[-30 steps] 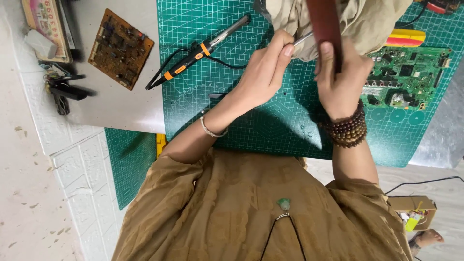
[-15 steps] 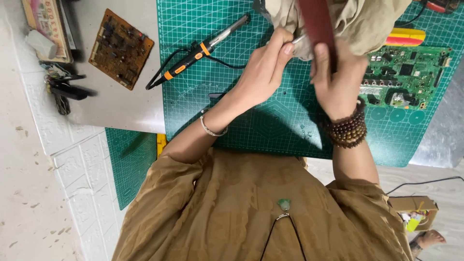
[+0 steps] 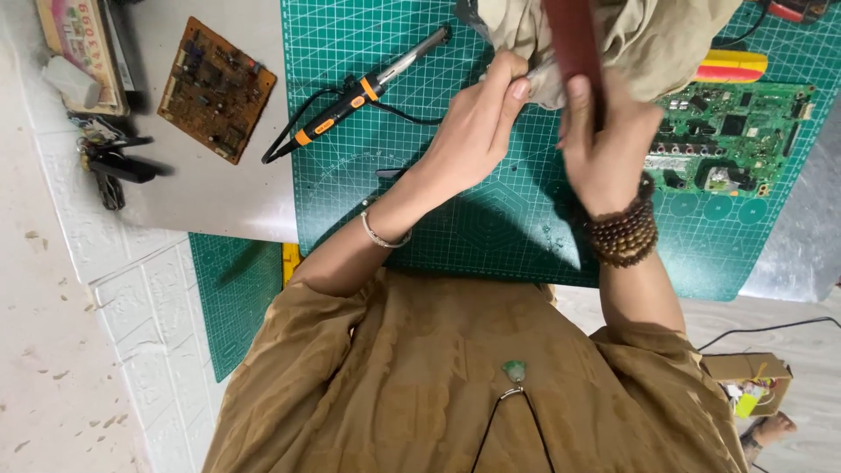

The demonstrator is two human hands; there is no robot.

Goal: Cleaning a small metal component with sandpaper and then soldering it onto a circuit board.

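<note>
The right hand (image 3: 604,149) has a tight grip around a long dark red flat bar (image 3: 574,39), with the fingers wrapped over it. The bar stands up toward the camera and its top runs out of the picture. The left hand (image 3: 477,123) pinches a soft beige cloth (image 3: 631,35) with its thumb and fingers, right beside the bar. The cloth is bunched up over the top part of the mat and touches both hands. Whether something small is held inside the cloth cannot be told.

A string of brown wooden beads (image 3: 624,235) sits on the right wrist. A thin silver bangle (image 3: 384,236) sits on the left wrist.

Both hands are above a green cutting mat with a white grid (image 3: 491,219), which lies on the grey counter (image 3: 210,193). Just right of the right hand, a green circuit board (image 3: 736,131) lies on the mat. A red and yellow tool handle (image 3: 731,66) lies just above that board. Left of the left hand, a black and orange soldering iron (image 3: 359,92) lies on the mat, and its black cord loops beside it. Farther left, a brown circuit board (image 3: 216,88) lies on the counter. Black pliers (image 3: 109,162) lie near the counter's left edge.
</note>
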